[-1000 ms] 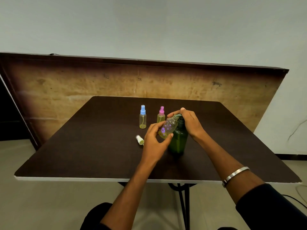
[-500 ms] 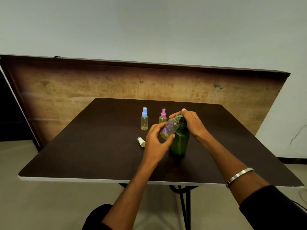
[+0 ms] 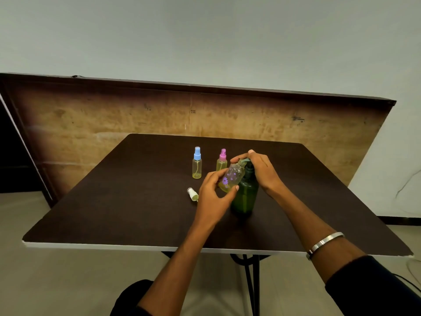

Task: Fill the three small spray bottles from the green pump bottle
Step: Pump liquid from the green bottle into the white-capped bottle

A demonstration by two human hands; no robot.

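Your left hand (image 3: 210, 193) grips the flower-printed spray bottle (image 3: 232, 176), uncapped, tilted with its neck under the spout of the green pump bottle (image 3: 245, 193) at bench (image 3: 114, 201) centre. Your right hand (image 3: 259, 168) curls over the pump head. Blue-capped bottle (image 3: 197, 163) at 11 o'clock and pink-capped bottle (image 3: 222, 160) at 12 look filled and closed. Third is partly filled; its white sprayer cap (image 3: 192, 193) lies at 9 o'clock. No readable writing.

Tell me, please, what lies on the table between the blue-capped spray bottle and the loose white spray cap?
Nothing: in the head view, only bare dark table separates the blue-capped spray bottle from the loose white spray cap lying nearer the person.
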